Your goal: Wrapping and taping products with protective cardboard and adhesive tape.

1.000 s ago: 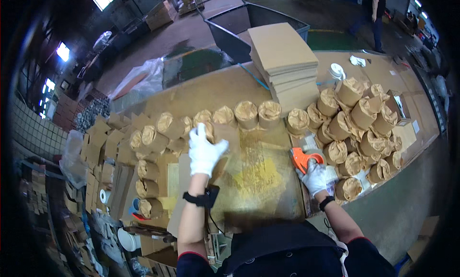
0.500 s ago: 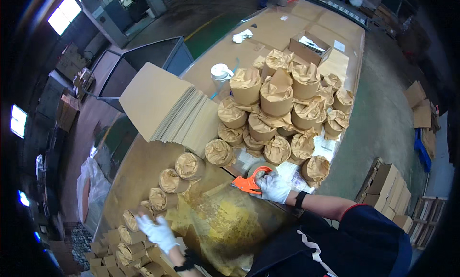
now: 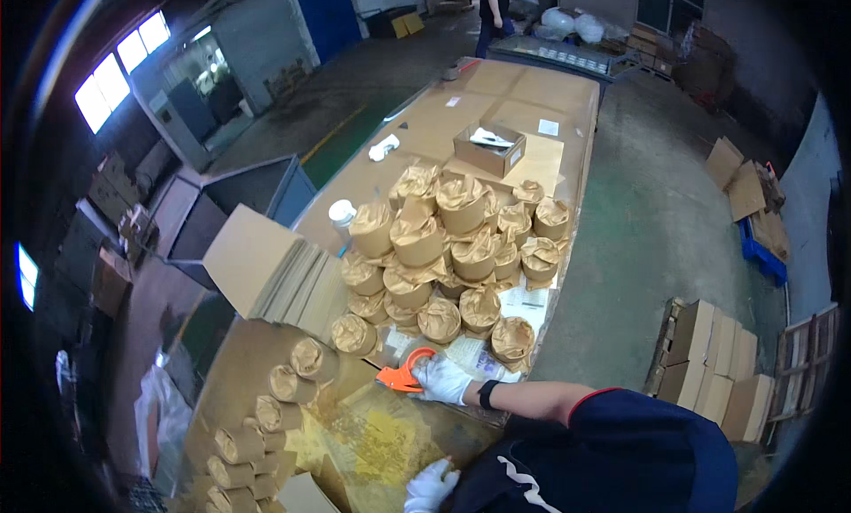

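Observation:
An orange tape dispenser (image 3: pixel 402 373) lies at the middle of the table, and my gloved right hand (image 3: pixel 442 379) is closed round its handle side. Down by the lower edge, close to my body, is my gloved left hand (image 3: pixel 430 487); its fingers look loosely apart with nothing visible in them, though part of the hand is cut off. Left of it stands an open carton (image 3: pixel 306 493). Beyond the dispenser, round bundles wrapped in brown paper (image 3: pixel 439 321) are stacked in a pile. Several more wrapped bundles (image 3: pixel 291 383) form a row along the table's left side.
A stack of flat cardboard sheets (image 3: pixel 297 278) leans left of the pile, beside a white-lidded jug (image 3: pixel 341 213). Farther off on the table are an open box (image 3: pixel 489 149) and a white glove (image 3: pixel 384 148). Cartons (image 3: pixel 709 358) stand on the floor at right. Another person (image 3: pixel 493 16) stands beyond.
My left hand has moved right, from the bundle row to near my body. The view has shifted, so the table sits lower and farther left. My right hand still grips the tape dispenser.

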Action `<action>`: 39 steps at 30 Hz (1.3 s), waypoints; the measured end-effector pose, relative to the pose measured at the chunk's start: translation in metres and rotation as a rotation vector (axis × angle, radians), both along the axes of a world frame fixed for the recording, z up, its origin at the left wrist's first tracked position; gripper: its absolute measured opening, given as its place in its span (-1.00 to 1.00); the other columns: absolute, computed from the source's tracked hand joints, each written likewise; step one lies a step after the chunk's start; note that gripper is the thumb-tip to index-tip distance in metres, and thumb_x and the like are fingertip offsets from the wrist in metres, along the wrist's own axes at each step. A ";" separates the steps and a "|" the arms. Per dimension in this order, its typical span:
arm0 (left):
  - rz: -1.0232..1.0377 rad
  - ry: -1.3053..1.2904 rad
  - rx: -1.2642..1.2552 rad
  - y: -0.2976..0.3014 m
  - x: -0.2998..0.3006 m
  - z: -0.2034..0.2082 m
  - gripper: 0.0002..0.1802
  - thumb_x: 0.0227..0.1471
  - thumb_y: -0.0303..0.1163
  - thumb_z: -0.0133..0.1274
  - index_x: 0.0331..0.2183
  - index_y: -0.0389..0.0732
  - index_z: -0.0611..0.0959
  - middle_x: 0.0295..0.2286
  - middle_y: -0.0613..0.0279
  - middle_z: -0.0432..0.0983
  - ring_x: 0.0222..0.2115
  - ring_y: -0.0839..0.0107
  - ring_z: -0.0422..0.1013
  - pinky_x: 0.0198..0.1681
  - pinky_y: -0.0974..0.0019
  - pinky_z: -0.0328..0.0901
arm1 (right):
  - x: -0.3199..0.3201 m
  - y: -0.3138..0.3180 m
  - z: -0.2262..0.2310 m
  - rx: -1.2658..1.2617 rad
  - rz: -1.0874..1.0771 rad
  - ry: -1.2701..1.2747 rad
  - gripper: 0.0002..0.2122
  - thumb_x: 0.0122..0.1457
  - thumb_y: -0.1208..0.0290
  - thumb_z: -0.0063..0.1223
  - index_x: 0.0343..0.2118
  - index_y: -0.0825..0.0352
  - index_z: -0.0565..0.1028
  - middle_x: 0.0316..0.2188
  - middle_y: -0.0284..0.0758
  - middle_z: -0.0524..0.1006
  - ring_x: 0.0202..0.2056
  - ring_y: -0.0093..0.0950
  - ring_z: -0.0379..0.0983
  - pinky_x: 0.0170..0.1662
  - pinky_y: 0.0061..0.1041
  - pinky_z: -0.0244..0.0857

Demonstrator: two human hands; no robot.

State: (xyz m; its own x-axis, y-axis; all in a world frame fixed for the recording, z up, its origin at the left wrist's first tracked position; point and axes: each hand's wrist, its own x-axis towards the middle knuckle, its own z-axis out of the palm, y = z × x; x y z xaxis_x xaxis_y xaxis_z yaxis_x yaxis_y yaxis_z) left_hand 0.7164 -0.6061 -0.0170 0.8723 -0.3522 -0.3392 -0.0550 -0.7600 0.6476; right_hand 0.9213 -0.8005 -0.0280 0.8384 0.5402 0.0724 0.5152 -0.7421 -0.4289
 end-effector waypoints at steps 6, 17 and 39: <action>0.027 0.151 0.119 -0.019 -0.015 0.023 -0.43 0.13 0.01 0.01 0.05 -0.17 0.54 -0.01 -0.07 0.48 0.03 0.04 0.38 0.13 0.13 0.26 | 0.000 -0.013 -0.023 0.141 -0.072 -0.077 -0.64 0.00 0.19 0.23 -0.29 0.37 0.43 -0.41 -0.05 0.52 -0.29 -0.06 0.48 -0.17 -0.14 0.32; 0.147 0.096 0.005 0.007 -0.054 -0.008 -0.52 0.13 -0.09 0.06 -0.01 -0.19 0.59 -0.15 -0.05 0.57 -0.14 0.03 0.48 -0.01 0.18 0.35 | -0.001 -0.002 -0.034 0.199 -0.108 -0.106 -0.73 0.00 0.26 0.21 -0.33 0.34 0.46 -0.42 -0.08 0.54 -0.30 -0.06 0.49 -0.17 -0.15 0.34; 0.925 0.240 0.839 0.157 -0.160 0.091 0.12 -0.25 0.30 0.20 0.20 -0.22 0.27 0.10 -0.17 0.28 0.08 -0.04 0.27 0.14 0.02 0.22 | -0.006 -0.005 -0.019 0.162 -0.112 -0.025 -0.65 -0.03 0.19 0.26 -0.31 0.35 0.47 -0.37 -0.09 0.55 -0.23 -0.07 0.47 -0.08 -0.19 0.31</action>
